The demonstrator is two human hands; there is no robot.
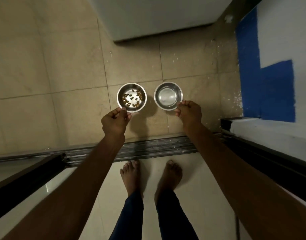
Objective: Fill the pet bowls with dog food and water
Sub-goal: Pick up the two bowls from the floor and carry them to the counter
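Observation:
Two small steel bowls are side by side over the tiled floor. The left bowl (130, 88) holds several brown pieces of dog food (132, 99) scattered on its bottom. My left hand (115, 121) pinches its near rim. The right bowl (168, 87) holds clear water with nothing else in it. My right hand (189, 113) pinches its near right rim. Both arms reach forward and down. A shadow of the left bowl falls on the floor to its right; whether the bowls touch the floor I cannot tell.
A metal sliding-door track (148, 149) crosses the floor just ahead of my bare feet (150, 177). A white block (157, 18) stands beyond the bowls. A blue and white wall (270, 84) closes the right side. Dark door frames run along both sides.

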